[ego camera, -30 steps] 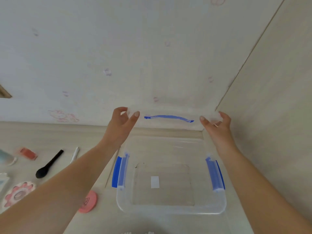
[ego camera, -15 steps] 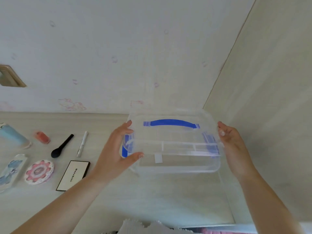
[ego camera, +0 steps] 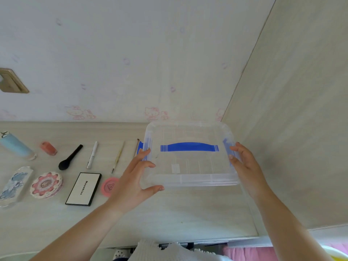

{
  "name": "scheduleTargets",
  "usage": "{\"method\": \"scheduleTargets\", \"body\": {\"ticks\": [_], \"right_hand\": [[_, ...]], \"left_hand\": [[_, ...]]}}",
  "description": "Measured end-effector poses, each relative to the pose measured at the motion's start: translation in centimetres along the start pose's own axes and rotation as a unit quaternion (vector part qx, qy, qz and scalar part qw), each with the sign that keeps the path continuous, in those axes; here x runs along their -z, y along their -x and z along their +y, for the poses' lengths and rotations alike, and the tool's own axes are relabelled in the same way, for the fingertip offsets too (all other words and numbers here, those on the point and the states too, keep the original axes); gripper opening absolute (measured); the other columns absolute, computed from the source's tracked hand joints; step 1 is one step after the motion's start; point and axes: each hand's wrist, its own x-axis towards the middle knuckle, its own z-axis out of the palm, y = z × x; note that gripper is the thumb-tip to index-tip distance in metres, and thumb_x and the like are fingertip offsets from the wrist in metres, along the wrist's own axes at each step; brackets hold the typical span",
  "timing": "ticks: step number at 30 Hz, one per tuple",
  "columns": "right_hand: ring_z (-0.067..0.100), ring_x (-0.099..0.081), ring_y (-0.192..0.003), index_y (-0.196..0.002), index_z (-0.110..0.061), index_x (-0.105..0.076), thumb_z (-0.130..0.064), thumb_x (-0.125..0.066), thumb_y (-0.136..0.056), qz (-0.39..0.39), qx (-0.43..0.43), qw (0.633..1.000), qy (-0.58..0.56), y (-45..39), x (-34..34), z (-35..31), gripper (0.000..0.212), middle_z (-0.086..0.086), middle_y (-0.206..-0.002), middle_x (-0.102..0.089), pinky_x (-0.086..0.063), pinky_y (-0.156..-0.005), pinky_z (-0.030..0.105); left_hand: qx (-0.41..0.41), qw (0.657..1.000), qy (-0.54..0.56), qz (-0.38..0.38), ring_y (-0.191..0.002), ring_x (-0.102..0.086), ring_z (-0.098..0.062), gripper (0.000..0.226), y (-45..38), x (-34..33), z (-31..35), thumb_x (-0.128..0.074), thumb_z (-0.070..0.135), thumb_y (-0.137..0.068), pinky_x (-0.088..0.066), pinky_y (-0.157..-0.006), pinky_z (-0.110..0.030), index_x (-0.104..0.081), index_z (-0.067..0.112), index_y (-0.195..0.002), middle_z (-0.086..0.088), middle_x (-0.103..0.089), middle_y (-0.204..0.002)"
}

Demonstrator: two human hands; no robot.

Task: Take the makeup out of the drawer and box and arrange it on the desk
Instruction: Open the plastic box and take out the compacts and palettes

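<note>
- Box (ego camera: pixel 190 166): clear plastic, lid on, blue handle (ego camera: pixel 189 147), blue side clips.
- It sits between my hands; left hand (ego camera: pixel 137 178) and right hand (ego camera: pixel 246 166) grip its sides above the worktop (ego camera: pixel 169 213).

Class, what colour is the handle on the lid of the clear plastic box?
Blue. The handle on the clear plastic box shows best in the head view.

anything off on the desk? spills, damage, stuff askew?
Nothing stands out. The makeup lies in tidy rows left of the clear box, unspilled. Left hand and right hand hold the box by its sides, lid on, no visible damage.
</note>
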Motion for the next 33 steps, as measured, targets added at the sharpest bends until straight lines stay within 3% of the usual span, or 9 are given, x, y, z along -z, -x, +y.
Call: {"method": "scheduleTargets", "body": {"ticks": [10, 14, 18, 20, 22, 24, 27, 29, 33], "right_hand": [[0.017, -0.035, -0.137, -0.094, -0.041, -0.052, -0.005, -0.054, -0.092, -0.002, -0.007, 0.998, 0.062, -1.3, -0.7, 0.0, 0.036, 0.001, -0.145, -0.035, -0.024, -0.115, 0.032], [0.017, -0.034, -0.137, -0.110, -0.021, -0.058, -0.007, -0.054, -0.092, -0.004, -0.012, 0.995, 0.103, -1.6, -0.5, 0.3, 0.024, 0.002, -0.146, -0.035, -0.022, -0.106, 0.022], [0.015, -0.046, -0.120, -0.125, -0.015, -0.052, -0.011, -0.056, -0.091, 0.051, -0.045, 0.994, 0.080, -1.7, -0.6, 0.1, 0.034, -0.008, -0.123, -0.045, -0.030, -0.093, 0.021], [0.012, -0.045, -0.117, -0.135, -0.018, -0.044, -0.017, -0.057, -0.091, 0.088, -0.088, 0.991, 0.054, -1.7, -0.5, 0.3, 0.046, -0.006, -0.126, -0.045, -0.032, -0.091, 0.023], [0.016, -0.043, -0.126, -0.143, -0.023, -0.031, -0.026, -0.061, -0.088, 0.094, -0.166, 0.982, -0.003, -1.8, -0.3, 1.0, 0.063, -0.003, -0.141, -0.040, -0.034, -0.097, 0.029], [0.022, -0.051, -0.121, -0.145, -0.025, -0.026, -0.036, -0.070, -0.080, 0.065, -0.256, 0.956, -0.126, -1.9, -0.2, 1.9, 0.078, 0.000, -0.136, -0.043, -0.042, -0.099, 0.037], [0.024, -0.059, -0.096, -0.123, -0.012, -0.051, -0.043, -0.076, -0.068, 0.028, -0.263, 0.947, -0.184, -1.9, -0.1, 2.5, 0.068, 0.003, -0.106, -0.059, -0.049, -0.076, 0.034], [0.023, -0.061, -0.090, -0.117, -0.014, -0.059, -0.035, -0.068, -0.080, 0.071, -0.218, 0.964, -0.135, -1.8, -0.3, 2.4, 0.043, 0.000, -0.094, -0.064, -0.051, -0.076, 0.036], [0.021, -0.064, -0.093, -0.123, -0.029, -0.054, -0.033, -0.067, -0.083, 0.129, -0.184, 0.972, -0.067, -1.6, -0.6, 1.7, 0.043, 0.001, -0.105, -0.065, -0.053, -0.085, 0.038]], "left_hand": [[-0.004, 0.999, 0.024, -0.035, -0.123, -0.011, 0.032, 0.058, -1.9, 0.2, -0.5, -0.060, 0.065, -0.062, -0.018, -0.094, 0.004, -0.047, 0.038, -0.111, 0.039, -0.011, -0.141], [0.007, 0.998, 0.045, -0.043, -0.124, -0.016, 0.028, 0.048, -2.0, 0.3, -0.6, -0.057, 0.063, -0.067, -0.018, -0.096, 0.001, -0.045, 0.044, -0.109, 0.038, -0.014, -0.142], [0.108, 0.979, 0.162, 0.068, -0.134, -0.021, 0.013, 0.040, -2.9, -0.1, 0.6, -0.061, 0.044, -0.084, -0.018, -0.106, -0.007, -0.045, 0.050, -0.121, 0.027, -0.030, -0.144], [0.243, 0.935, 0.231, 0.118, -0.139, -0.024, 0.000, 0.063, -3.9, -0.3, 0.7, -0.063, 0.034, -0.086, -0.022, -0.115, -0.028, -0.032, 0.033, -0.141, 0.015, -0.028, -0.151], [0.367, 0.842, 0.382, 0.099, -0.135, -0.038, -0.013, 0.085, -4.6, -0.4, 0.5, -0.070, 0.038, -0.081, -0.029, -0.113, -0.040, -0.020, 0.024, -0.148, 0.004, -0.036, -0.149], [0.401, 0.774, 0.487, 0.055, -0.111, -0.060, -0.016, 0.072, -4.7, -0.5, 0.1, -0.069, 0.040, -0.080, -0.044, -0.100, -0.039, -0.038, 0.012, -0.138, -0.001, -0.059, -0.126], [0.369, 0.809, 0.454, 0.060, -0.087, -0.066, -0.010, 0.021, -4.7, -0.9, 0.6, -0.059, 0.032, -0.089, -0.048, -0.079, -0.029, -0.067, 0.019, -0.103, 0.007, -0.071, -0.090], [0.351, 0.840, 0.400, 0.102, -0.079, -0.063, -0.009, 0.012, -4.9, -0.8, 0.8, -0.059, 0.029, -0.089, -0.047, -0.080, -0.027, -0.069, 0.025, -0.094, 0.010, -0.067, -0.078], [0.316, 0.880, 0.332, 0.125, -0.064, -0.058, -0.001, 0.015, -4.9, -0.7, 1.7, -0.055, 0.024, -0.091, -0.042, -0.065, -0.016, -0.068, 0.025, -0.099, 0.015, -0.062, -0.069]]}}
